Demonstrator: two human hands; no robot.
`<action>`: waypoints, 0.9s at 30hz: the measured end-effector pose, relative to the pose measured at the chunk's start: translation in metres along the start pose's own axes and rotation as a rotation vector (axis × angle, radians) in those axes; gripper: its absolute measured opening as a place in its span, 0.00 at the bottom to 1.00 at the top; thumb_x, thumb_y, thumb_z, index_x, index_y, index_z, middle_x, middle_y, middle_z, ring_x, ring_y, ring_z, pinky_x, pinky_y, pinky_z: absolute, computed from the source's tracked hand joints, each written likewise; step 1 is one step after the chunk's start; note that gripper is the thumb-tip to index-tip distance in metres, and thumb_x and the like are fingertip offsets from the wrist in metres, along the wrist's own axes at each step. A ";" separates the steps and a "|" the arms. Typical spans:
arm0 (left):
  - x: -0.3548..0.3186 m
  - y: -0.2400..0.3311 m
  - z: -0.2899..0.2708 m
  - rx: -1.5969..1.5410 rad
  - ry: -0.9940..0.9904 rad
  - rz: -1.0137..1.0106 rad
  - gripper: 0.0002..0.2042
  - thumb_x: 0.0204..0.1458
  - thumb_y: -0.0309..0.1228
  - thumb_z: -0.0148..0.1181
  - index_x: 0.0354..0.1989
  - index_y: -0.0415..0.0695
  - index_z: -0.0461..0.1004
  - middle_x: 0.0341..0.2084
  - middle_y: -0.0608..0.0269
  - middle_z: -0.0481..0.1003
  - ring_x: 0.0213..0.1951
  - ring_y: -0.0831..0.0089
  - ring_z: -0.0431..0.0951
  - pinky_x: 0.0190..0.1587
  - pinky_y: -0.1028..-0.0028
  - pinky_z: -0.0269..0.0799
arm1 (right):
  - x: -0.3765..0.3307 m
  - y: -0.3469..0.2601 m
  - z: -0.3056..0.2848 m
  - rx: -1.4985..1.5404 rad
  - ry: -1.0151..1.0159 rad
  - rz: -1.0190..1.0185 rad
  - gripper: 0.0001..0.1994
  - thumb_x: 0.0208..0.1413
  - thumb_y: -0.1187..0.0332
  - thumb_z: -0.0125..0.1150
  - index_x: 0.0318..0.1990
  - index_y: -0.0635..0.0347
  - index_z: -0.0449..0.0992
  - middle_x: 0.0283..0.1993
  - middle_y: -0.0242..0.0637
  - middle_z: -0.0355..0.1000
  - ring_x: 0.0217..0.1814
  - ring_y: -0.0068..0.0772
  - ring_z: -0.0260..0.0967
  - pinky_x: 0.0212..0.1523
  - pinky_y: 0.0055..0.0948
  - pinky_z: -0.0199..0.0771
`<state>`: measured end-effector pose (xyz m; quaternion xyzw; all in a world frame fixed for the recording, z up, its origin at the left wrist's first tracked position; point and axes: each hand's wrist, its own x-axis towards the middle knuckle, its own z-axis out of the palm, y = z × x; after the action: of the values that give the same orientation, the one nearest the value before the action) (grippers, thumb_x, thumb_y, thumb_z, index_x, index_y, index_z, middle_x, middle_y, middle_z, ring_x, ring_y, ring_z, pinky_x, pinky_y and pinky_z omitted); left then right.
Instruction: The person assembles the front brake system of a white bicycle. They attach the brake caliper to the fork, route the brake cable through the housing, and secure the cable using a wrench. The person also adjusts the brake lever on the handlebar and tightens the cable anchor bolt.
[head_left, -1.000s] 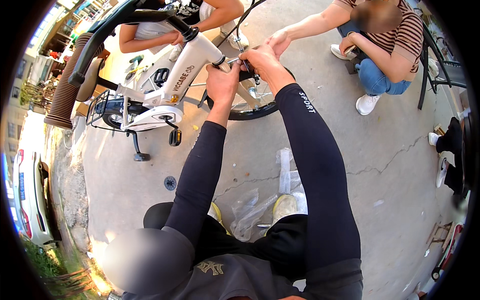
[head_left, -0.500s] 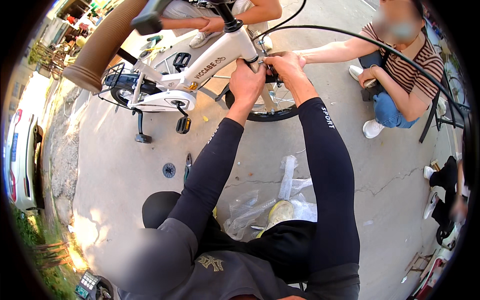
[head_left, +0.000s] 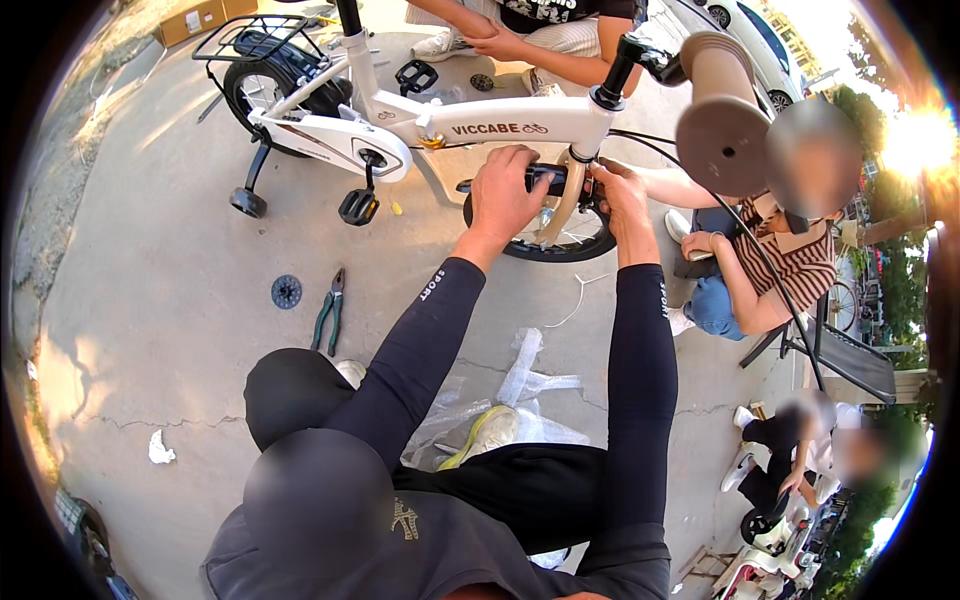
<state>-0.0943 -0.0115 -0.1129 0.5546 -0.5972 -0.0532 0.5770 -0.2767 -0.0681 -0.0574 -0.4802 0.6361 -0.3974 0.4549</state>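
A white children's bike [head_left: 490, 122] with a tan fork [head_left: 571, 205] stands before me. My left hand [head_left: 503, 200] is closed round the black front mudguard [head_left: 543, 178], above the front wheel [head_left: 583, 243]. On the other side of the fork, my right hand [head_left: 624, 192] has its fingers curled in at the fork's top; what they grip is hidden. A co-worker's forearm [head_left: 672, 186] reaches in behind my right hand. The brown handlebar grip [head_left: 722, 110] hangs above, to the right.
Green-handled pliers [head_left: 328, 312] and a dark round disc [head_left: 286, 292] lie on the concrete to the left. Clear plastic wrap [head_left: 525, 372] lies by my shoe [head_left: 492, 430]. One person squats at the right, another behind the bike. A black folding chair [head_left: 855, 360] stands at the right.
The handlebar has swung from the left to the right of the view, which has also shifted. My left hand has moved from the head tube down to the mudguard; my right remains by the fork.
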 end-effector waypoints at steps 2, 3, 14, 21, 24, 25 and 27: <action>-0.021 -0.002 0.002 -0.087 -0.013 -0.226 0.13 0.51 0.38 0.68 0.38 0.40 0.79 0.35 0.57 0.79 0.38 0.59 0.79 0.41 0.63 0.75 | -0.003 -0.004 0.002 0.001 0.037 0.066 0.18 0.63 0.70 0.61 0.57 0.69 0.74 0.36 0.33 0.78 0.28 0.16 0.71 0.14 0.15 0.51; -0.035 0.001 0.005 -0.161 -0.077 -0.456 0.13 0.52 0.37 0.67 0.38 0.40 0.79 0.37 0.57 0.79 0.36 0.63 0.79 0.38 0.65 0.76 | -0.004 -0.007 0.003 -0.028 0.034 0.071 0.19 0.62 0.70 0.61 0.58 0.69 0.73 0.37 0.34 0.78 0.28 0.16 0.72 0.14 0.15 0.51; -0.036 -0.005 0.038 -1.258 0.108 -1.550 0.26 0.50 0.53 0.72 0.43 0.44 0.73 0.38 0.64 0.79 0.42 0.72 0.79 0.43 0.68 0.72 | -0.010 -0.017 0.010 -0.032 0.061 0.129 0.18 0.62 0.71 0.61 0.58 0.65 0.73 0.35 0.30 0.76 0.28 0.17 0.71 0.18 0.17 0.51; -0.022 -0.003 0.051 -1.203 0.306 -1.513 0.13 0.51 0.31 0.73 0.29 0.41 0.72 0.24 0.65 0.75 0.21 0.79 0.74 0.21 0.79 0.64 | -0.014 -0.020 0.011 -0.062 0.073 0.149 0.17 0.62 0.69 0.62 0.57 0.62 0.74 0.37 0.27 0.76 0.32 0.17 0.73 0.19 0.17 0.54; -0.016 -0.001 0.054 -1.154 0.382 -1.510 0.13 0.50 0.31 0.74 0.31 0.41 0.72 0.25 0.64 0.75 0.22 0.77 0.72 0.23 0.77 0.65 | -0.013 -0.018 0.010 -0.047 0.066 0.148 0.19 0.62 0.68 0.62 0.60 0.63 0.73 0.37 0.28 0.76 0.33 0.17 0.73 0.19 0.17 0.54; -0.013 -0.001 0.054 -1.048 0.409 -1.495 0.15 0.48 0.32 0.75 0.31 0.41 0.72 0.24 0.63 0.74 0.24 0.74 0.72 0.28 0.74 0.68 | -0.012 -0.017 0.010 -0.069 0.082 0.149 0.21 0.62 0.68 0.62 0.61 0.65 0.72 0.38 0.28 0.77 0.33 0.17 0.74 0.20 0.17 0.54; -0.012 0.000 0.052 -0.816 0.369 -1.443 0.16 0.47 0.32 0.76 0.32 0.40 0.72 0.26 0.63 0.74 0.27 0.72 0.74 0.33 0.71 0.72 | -0.011 -0.016 0.009 -0.056 0.077 0.151 0.20 0.62 0.68 0.62 0.60 0.64 0.73 0.38 0.28 0.77 0.34 0.17 0.74 0.20 0.17 0.53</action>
<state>-0.1363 -0.0325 -0.1376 0.5478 0.0724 -0.5280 0.6448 -0.2629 -0.0611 -0.0426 -0.4276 0.6983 -0.3623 0.4453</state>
